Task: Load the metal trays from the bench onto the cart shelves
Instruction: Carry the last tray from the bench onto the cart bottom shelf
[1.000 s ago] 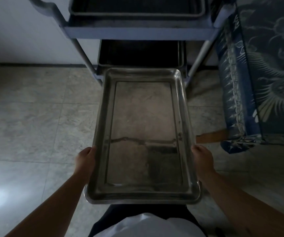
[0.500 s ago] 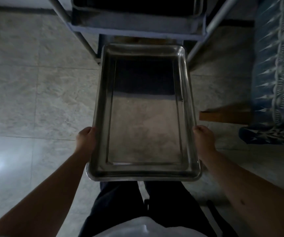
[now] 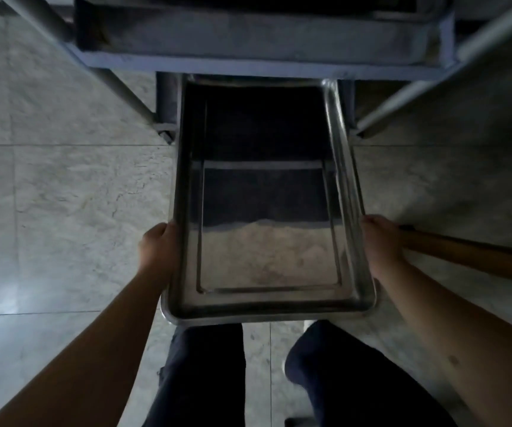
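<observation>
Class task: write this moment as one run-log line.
step: shelving | object: rectangular shiny metal tray | left hand: grips left rim | right hand: grips right rim | far end: under grey cart shelf

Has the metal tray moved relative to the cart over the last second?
Yes. The metal tray has gone forward: its far end now sits beneath the edge of the cart shelf, where earlier it stopped short of it.

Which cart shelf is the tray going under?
The grey upper shelf at the frame's top: the metal tray, gripped by left hand and right hand, slides beneath it.
</observation>
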`<control>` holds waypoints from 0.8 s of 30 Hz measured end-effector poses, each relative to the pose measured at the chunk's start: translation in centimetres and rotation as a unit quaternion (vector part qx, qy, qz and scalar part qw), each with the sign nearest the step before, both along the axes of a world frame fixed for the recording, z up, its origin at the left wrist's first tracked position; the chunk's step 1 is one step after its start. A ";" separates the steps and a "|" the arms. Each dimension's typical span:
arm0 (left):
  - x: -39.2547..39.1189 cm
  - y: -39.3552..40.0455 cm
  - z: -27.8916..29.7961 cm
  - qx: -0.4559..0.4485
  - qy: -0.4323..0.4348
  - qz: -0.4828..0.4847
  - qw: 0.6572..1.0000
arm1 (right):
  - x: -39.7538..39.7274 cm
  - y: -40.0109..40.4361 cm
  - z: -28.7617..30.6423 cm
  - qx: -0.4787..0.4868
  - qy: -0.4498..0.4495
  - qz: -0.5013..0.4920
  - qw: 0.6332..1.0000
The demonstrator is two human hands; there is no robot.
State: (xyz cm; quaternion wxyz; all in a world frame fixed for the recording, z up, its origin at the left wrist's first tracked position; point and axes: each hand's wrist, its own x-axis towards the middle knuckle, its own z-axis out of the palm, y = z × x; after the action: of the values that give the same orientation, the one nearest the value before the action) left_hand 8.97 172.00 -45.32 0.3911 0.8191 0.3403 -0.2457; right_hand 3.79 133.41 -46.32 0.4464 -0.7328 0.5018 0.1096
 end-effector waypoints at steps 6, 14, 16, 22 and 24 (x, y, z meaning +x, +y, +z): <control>7.1 -0.6 -9.8 -0.014 -0.055 0.024 0.998 | 9.2 -1.6 -9.9 -0.021 -0.061 0.089 0.994; 13.3 -1.9 -19.5 -0.004 -0.116 0.024 0.993 | 17.7 -3.5 -20.8 0.008 -0.147 0.070 0.987; 14.3 -1.9 -21.1 -0.011 -0.131 0.031 0.991 | 19.3 -3.7 -22.9 0.004 -0.163 0.069 0.984; 15.8 -2.3 -25.7 -0.004 -0.181 0.051 0.982 | 23.7 -3.8 -27.3 0.015 -0.211 0.085 0.974; 16.4 -2.4 -26.2 -0.006 -0.199 0.053 0.979 | 24.8 -3.6 -27.7 0.014 -0.223 0.102 0.969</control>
State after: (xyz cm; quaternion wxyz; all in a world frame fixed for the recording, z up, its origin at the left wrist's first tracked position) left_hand 25.37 169.55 -71.50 0.4681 0.8301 0.2975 -0.0584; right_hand 28.57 129.80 -73.99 0.5437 -0.7796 0.3107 -0.0049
